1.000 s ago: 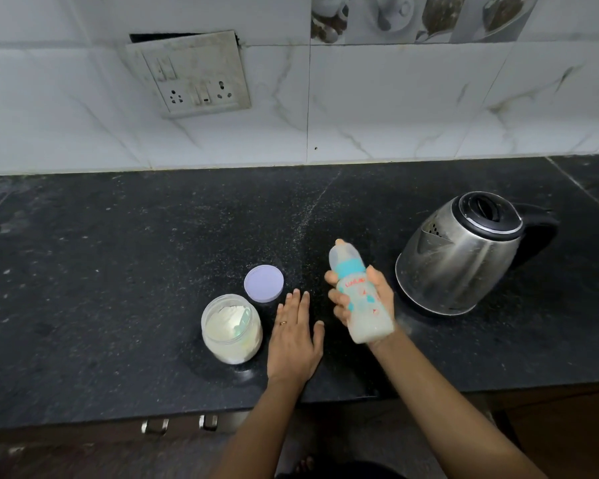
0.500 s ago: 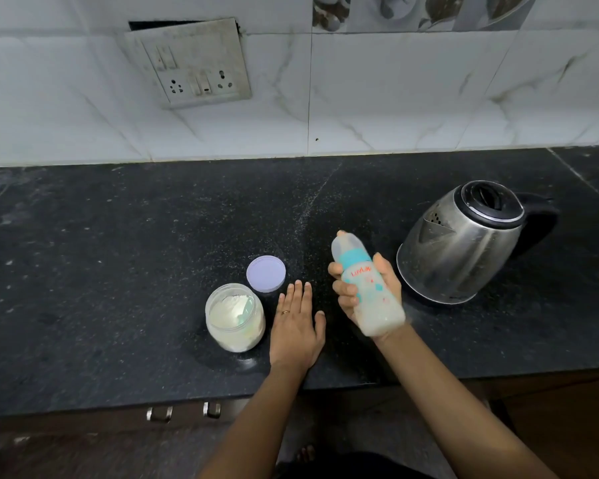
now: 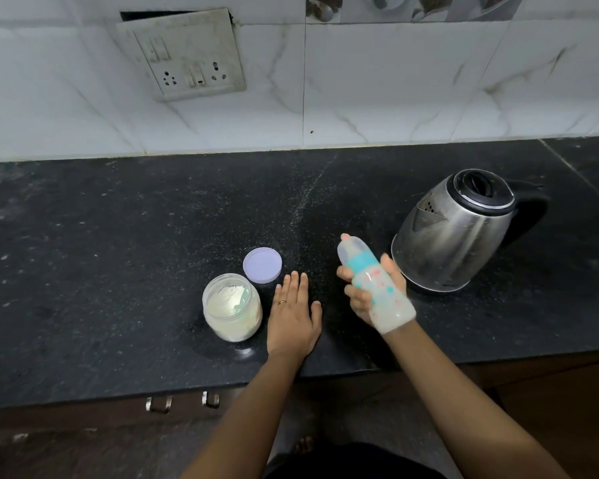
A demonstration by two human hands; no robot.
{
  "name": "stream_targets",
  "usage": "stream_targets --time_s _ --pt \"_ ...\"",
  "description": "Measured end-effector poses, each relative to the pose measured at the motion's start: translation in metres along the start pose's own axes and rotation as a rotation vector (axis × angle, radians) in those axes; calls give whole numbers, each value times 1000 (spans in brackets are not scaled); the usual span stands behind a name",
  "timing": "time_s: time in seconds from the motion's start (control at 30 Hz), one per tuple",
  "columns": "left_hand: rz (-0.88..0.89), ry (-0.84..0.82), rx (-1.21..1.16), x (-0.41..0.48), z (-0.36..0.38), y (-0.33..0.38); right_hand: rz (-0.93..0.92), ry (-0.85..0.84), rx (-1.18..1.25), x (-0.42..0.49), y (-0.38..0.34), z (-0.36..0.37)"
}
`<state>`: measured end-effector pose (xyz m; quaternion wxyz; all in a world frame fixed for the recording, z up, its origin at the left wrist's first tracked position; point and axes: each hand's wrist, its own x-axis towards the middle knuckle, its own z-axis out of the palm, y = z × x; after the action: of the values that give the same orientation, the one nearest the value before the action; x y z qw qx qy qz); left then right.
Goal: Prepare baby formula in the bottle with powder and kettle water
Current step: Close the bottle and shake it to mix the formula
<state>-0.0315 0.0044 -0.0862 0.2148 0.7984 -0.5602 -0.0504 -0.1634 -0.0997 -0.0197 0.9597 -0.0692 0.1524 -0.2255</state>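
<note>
Dead centre, right hand (image 3: 357, 299) curls round the capped, milky bottle (image 3: 377, 288), left hand (image 3: 293, 318) flat, fingers together; jar (image 3: 231, 307) at nine o'clock open, so only mixing seemingly remains.

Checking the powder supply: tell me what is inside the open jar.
Pale powder sits in the jar, with what looks like a greenish scoop; its buried end is hidden.
</note>
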Motion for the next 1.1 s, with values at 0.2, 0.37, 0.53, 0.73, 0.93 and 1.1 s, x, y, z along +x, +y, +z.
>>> stream_targets --time_s 0.2,0.37,0.53,0.73,0.93,1.1 --pt "-8 -8 -1 -1 1 -1 -112 14 131 1 4 4" --pt "-18 -17 0 0 1 -1 -177 72 -55 0 2 21" --pt "-17 -10 -4 0 1 -1 -117 -42 44 -5 -4 33" --pt "-15 -16 4 0 2 -2 -242 9 236 -3 -5 47" --pt "-17 -13 -5 0 1 -1 -271 102 199 -4 -4 42" --pt "-16 0 1 0 1 0 -123 74 93 -4 1 32"
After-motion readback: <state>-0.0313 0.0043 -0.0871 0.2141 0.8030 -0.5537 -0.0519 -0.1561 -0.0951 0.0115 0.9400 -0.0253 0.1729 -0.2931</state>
